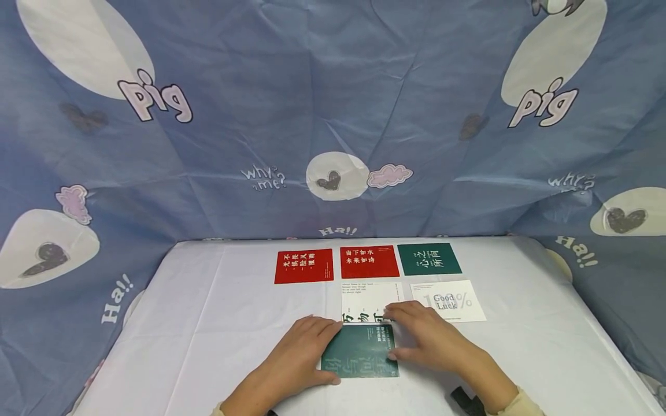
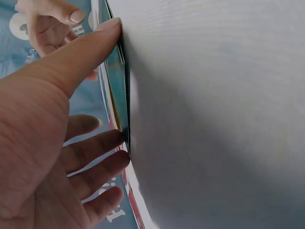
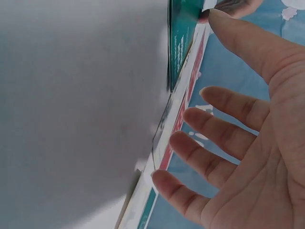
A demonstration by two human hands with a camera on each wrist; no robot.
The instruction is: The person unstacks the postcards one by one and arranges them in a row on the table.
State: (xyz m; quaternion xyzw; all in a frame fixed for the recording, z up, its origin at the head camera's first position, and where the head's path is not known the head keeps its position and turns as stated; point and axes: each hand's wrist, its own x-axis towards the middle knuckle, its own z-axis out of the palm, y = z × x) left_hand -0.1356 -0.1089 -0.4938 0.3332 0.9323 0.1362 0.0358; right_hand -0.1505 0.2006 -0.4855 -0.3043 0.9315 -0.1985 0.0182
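A dark green card [image 1: 359, 352] with pale lettering lies at the front middle of the white table, between both hands. At its left side, my left hand [image 1: 296, 358] has the thumb near the lower corner and the fingers by the upper corner. The left wrist view shows that thumb [image 2: 90, 52] and fingertips touching the card's edge, the fingers loosely extended. Opposite, my right hand [image 1: 432, 341] spreads its thumb by the card's right side. Its fingers reach over the lower right of a white card [image 1: 369, 297] with green characters, hiding part of it.
Behind lie two red cards, one on the left [image 1: 304, 266] and one in the middle [image 1: 369, 262], and another green card [image 1: 429, 259]. A white "Good Luck" card [image 1: 448, 301] lies right of centre. Patterned blue cloth [image 1: 234, 127] stands behind the table [image 1: 208, 323].
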